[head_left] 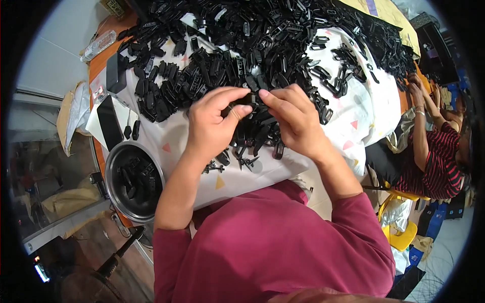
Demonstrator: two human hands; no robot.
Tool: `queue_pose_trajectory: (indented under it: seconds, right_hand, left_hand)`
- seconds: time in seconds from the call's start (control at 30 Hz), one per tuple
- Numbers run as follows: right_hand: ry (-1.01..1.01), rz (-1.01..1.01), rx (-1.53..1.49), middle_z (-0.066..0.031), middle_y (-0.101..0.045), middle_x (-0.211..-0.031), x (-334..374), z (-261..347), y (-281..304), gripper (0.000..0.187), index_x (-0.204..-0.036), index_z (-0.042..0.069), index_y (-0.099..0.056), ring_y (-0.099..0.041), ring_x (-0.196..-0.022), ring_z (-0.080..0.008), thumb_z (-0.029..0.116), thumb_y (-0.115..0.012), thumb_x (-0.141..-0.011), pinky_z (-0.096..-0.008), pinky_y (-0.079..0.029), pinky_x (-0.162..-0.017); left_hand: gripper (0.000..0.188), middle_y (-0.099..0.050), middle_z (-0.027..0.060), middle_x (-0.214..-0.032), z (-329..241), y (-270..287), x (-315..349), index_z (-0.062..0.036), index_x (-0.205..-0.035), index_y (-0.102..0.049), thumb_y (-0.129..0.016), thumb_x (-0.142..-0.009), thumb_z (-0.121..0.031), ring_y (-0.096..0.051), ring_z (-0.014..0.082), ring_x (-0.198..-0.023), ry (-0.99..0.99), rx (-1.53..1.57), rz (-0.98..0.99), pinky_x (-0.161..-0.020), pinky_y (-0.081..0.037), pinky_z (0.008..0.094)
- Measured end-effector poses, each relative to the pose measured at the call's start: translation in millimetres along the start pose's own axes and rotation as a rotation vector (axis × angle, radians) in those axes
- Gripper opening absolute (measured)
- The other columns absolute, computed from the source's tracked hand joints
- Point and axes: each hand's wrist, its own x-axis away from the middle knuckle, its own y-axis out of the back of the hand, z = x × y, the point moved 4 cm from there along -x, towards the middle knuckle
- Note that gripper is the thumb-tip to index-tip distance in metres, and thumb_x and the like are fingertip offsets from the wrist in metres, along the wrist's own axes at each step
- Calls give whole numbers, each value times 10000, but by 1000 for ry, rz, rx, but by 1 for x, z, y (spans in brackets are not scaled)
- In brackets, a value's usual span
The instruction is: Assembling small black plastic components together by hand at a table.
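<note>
Close together above the pile, my hands meet at a small black plastic part (252, 98). My left hand (211, 113) has its thumb and forefinger curled round it, and the fingertips of my right hand (295, 117) pinch at its other side. Its exact shape is hard to make out against the dark heap. Beneath and beyond both hands spreads a large pile of black plastic parts (202, 73), many of them long and clip-like. Several small dark spiky pieces (246, 162) lie on the cloth near my wrists.
A metal bowl (112, 194) with black parts stands at the left edge. Behind it are a phone-like black slab (109, 122), a dark box (115, 73) and a clear bottle (99, 45). A patterned white cloth (381, 108) covers the table. At right, another person (429, 161) handles parts.
</note>
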Motion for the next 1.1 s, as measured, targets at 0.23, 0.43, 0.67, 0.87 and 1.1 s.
queue_pose_trajectory:
  seconds: [0.23, 0.43, 0.67, 0.87, 1.1]
  right_hand:
    - [-80, -216, -237, -132, -582, -869, 5, 0, 8, 340, -1052, -19, -568, -526, -739, -204, -121, -524, -732, -268, -424, -633]
    - [-22, -102, -3, -122, -578, -853, 2, 9, 12, 388, -1048, -6, -571, -515, -700, -228, -128, -545, -681, -280, -418, -605]
    - [-38, -223, 91, -122, -572, -873, 17, 11, -9, 440, -1056, 26, -575, -505, -682, -231, -108, -600, -638, -294, -417, -580]
    - [-961, 27, -734, -39, -590, -835, 47, -2, -40, 249, -1020, 5, -543, -552, -664, -80, 98, -615, -801, -211, -458, -554]
    - [-481, 180, -412, -33, -590, -731, 15, -38, -44, 147, -862, -1, -598, -516, -645, -90, 133, -613, -803, -233, -429, -588]
  left_hand:
    - [254, -614, 54, -915, -7, -9, 6, 13, -991, -595, -657, -762, -78, -559, 101, -816, 286, 505, -77, -739, -444, 215]
    - [222, -618, 61, -914, -6, -6, 11, 0, -953, -606, -664, -750, -69, -574, 120, -804, 269, 487, -103, -716, -457, 230]
    - [281, -598, -35, -856, 6, -31, 30, -21, -1056, -578, -623, -808, -146, -468, 18, -659, 508, 835, -53, -568, -386, 156]
    - [237, -611, 33, -885, 12, -39, 58, 8, -1028, -572, -584, -822, -108, -414, 22, -553, 666, 937, -215, -501, -342, 153]
    - [140, -602, 46, -852, 44, -16, 44, 9, -901, -573, -565, -826, -109, -457, 60, -575, 712, 958, -270, -540, -385, 179]
